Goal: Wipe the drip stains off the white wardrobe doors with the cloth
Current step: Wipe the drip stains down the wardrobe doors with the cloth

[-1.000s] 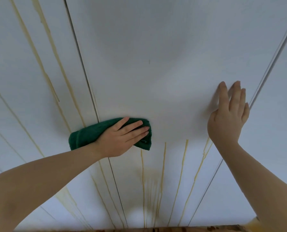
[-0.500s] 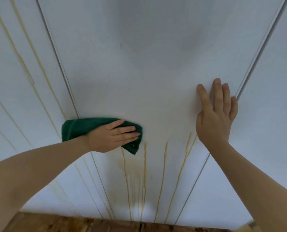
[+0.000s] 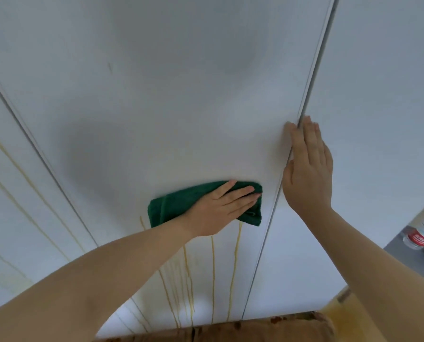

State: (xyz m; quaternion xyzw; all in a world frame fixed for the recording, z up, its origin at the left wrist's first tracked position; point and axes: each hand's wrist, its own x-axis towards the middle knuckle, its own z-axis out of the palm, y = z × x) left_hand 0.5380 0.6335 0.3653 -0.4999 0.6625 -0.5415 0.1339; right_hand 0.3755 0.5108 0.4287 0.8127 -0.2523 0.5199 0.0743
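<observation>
White wardrobe doors [image 3: 181,70] fill the view, seen from close up and looking down their faces. The middle door [image 3: 156,134] is clean across its upper part; the left door [image 3: 16,218] carries several long yellowish streaks. Below your forearm, thin yellow-brown drip stains [image 3: 234,262] run down the lower part of the middle door to its bottom edge. A dark green cloth [image 3: 176,206], folded into a thick pad, lies flat against the middle door close to its right edge, just above the tops of those streaks. Your left hand [image 3: 221,208] presses it to the panel with the fingers [image 3: 243,193] straight and spread over it, not curled round it. Your right hand [image 3: 307,169] lies flat, fingers straight and together, across the seam between the middle door and the right door [image 3: 379,107], holding nothing. At the far right edge, a clear bottle [image 3: 421,236] with a red label stands on a grey surface [image 3: 408,257]. The cloth looks soft, light and floppy, probably terry, so it should bunch or slip out from under a loose palm; it likely handles best pinned under the whole flat hand at the middle of the pad. The door looks smooth and hard, so the pad should slide easily, and the panel may give a little under pressure unless braced.
</observation>
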